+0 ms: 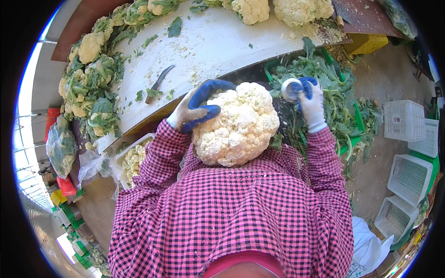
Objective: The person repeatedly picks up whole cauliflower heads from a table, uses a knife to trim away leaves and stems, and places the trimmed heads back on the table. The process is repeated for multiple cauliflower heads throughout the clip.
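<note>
Against my chest rests a large cauliflower head (pixel 238 125), its curds facing up. My left hand (pixel 205 104), in a white glove with a blue palm, grips its left upper side. To the right of the cauliflower, my gloved right hand (pixel 307 100) holds a small round white object (pixel 291 89), whose kind I cannot tell, above a green crate (pixel 359 121) heaped with cauliflower leaves (pixel 333 100). On the white tabletop (pixel 215 45), left of centre, lies a curved knife (pixel 159 83) with scraps of leaf by its handle.
Several cauliflowers with leaves (pixel 100 74) line the table's left and far edges. A white container (pixel 134 161) of florets stands by my left arm. Several white plastic baskets (pixel 410 179) stand on the floor at right, near a white sack (pixel 368 239). A yellow crate (pixel 366 43) is beyond the leaves.
</note>
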{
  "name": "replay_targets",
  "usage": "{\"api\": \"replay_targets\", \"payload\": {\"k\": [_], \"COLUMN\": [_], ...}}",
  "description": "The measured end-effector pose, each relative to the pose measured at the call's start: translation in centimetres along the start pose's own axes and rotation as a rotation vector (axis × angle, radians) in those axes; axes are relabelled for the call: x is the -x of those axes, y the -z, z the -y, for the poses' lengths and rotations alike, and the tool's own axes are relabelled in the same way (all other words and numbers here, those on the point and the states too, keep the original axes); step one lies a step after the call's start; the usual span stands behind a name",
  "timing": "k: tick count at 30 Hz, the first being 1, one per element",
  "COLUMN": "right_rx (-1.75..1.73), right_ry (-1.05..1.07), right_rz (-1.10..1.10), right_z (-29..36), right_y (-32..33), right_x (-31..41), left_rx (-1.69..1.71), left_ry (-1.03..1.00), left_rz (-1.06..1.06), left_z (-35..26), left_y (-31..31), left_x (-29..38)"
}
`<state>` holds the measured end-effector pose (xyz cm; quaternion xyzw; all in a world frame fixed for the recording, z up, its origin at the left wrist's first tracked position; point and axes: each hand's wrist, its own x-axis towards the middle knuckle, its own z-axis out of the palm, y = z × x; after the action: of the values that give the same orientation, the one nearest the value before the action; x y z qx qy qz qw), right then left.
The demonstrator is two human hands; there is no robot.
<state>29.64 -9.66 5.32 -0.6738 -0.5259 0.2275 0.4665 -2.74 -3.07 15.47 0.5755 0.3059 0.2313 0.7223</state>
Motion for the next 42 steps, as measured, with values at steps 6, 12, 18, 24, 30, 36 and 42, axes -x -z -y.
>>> {"api": "replay_targets", "payload": {"k": [6,12,18,24,30,36,42], "right_rx": [0.162,-0.739,-0.413,-0.948,-0.141,-0.137,-0.261], "right_ry": [0.335,-0.046,0.431,0.035,0.033,0.527,0.386], "right_rz": [0.106,0.143,0.201,0.189,0.089,0.173,0.144], "right_z": [1.9,3.7,3.9,4.1,1.2,7.6,6.2], "right_y": [-0.3,-0.8,-6.0,-1.4,1.2,0.8,0.8], "right_x": [1.0,3.8,2.3,3.6,2.1,5.4,5.7], "left_rx": [-0.065,-0.126,0.146,-0.265,-0.773,-0.424,-0.532], "left_ry": [0.020,-0.030,-0.286,0.272,0.113,0.222,0.206], "left_rz": [-0.097,-0.035,0.146,-0.221,-0.241,-0.235,-0.276], "left_z": [-0.7,-1.0,-0.1,5.4,5.0,5.0,6.6], "left_y": [-1.3,-2.2,0.7,-0.9,-1.4,-1.1,0.3], "left_x": [0.3,0.0,-0.4,-1.0,0.9,0.2,-1.5]}}
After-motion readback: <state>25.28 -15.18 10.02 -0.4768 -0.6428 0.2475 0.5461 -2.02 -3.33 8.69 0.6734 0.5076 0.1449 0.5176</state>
